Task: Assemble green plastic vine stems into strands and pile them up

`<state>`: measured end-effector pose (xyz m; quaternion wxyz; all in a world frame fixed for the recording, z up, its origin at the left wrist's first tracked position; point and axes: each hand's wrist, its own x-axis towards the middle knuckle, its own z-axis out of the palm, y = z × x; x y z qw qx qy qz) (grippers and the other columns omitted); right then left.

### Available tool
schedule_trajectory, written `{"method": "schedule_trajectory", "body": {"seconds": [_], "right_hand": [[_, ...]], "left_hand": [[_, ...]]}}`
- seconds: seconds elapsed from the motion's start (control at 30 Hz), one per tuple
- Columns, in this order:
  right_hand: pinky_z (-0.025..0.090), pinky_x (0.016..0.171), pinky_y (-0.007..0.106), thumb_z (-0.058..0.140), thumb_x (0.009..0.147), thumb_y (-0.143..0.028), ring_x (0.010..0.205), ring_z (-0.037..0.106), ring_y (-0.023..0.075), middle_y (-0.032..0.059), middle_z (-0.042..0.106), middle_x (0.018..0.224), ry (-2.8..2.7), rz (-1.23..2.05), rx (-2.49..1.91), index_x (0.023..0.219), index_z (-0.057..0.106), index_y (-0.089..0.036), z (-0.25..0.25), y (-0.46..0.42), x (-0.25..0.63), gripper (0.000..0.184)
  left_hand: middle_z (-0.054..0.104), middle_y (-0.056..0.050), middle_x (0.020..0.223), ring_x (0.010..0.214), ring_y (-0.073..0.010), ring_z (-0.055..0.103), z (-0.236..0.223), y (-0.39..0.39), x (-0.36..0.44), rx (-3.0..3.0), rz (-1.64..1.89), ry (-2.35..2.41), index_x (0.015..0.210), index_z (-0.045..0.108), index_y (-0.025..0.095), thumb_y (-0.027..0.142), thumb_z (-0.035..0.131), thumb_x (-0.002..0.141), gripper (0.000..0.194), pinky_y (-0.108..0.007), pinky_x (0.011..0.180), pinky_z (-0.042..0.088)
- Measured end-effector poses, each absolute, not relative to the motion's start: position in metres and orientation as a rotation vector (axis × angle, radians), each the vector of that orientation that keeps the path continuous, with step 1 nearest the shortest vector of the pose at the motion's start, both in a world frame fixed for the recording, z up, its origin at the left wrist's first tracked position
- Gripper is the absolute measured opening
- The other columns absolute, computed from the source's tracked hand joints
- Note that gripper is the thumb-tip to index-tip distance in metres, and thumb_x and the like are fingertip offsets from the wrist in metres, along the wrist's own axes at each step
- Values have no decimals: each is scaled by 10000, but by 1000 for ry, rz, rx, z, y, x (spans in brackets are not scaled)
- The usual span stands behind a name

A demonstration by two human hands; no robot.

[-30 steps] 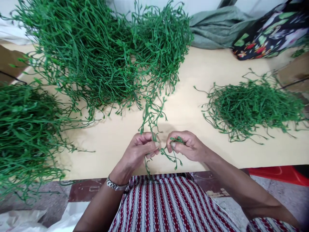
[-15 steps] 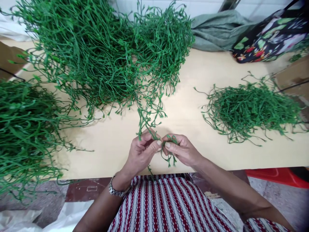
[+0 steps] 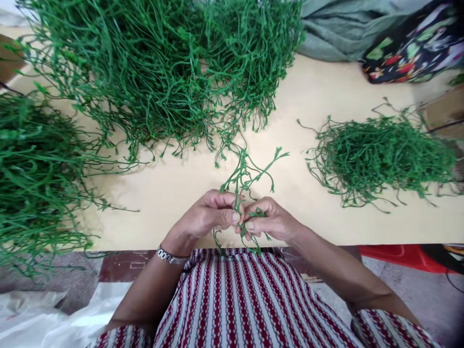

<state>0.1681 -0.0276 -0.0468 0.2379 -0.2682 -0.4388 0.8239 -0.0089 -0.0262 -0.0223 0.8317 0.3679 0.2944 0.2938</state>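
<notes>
Green branching stems (image 3: 237,186) | upright-ish | between hands, seemingly joined

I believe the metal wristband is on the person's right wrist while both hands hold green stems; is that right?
Not quite: the head view shows the metal wristband on the left wrist. The left hand and right hand do both hold green stems.
</notes>
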Motion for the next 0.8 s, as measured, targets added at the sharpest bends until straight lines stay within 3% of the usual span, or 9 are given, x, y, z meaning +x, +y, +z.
{"method": "schedule_trajectory", "body": {"seconds": [0.17,0.4,0.57,0.8], "right_hand": [[401,418,170,667,695,-256,452,499,55,-8,595,589,-1285,2089,-846,742,648,-123,-42,-30,167,143],[377,453,173,585,742,-198,475,441,44,-26,561,599,-1605,1632,-970,734,615,-139,-36,-33,165,67],[388,505,190,573,777,-231,533,457,63,-24,547,621,-1668,1521,-1010,785,599,-150,-45,-38,165,86],[414,539,209,579,786,-209,585,504,82,1,571,686,-1728,1448,-924,769,568,-151,-41,-36,164,61]], "left_hand": [[492,16,565,407,-40,328,-26,-30,-7,743,744,681,658,594,119,329,696,638,235,-218,402,209],[503,19,615,509,-57,419,-24,-37,-8,892,844,762,712,597,122,281,688,672,187,-198,472,307],[522,18,652,585,-72,459,-24,-38,-8,955,863,767,729,577,123,199,687,675,144,-199,555,362],[496,16,619,575,-78,428,-22,-41,-6,1023,866,880,655,519,127,234,613,734,163,-210,548,348]]}}
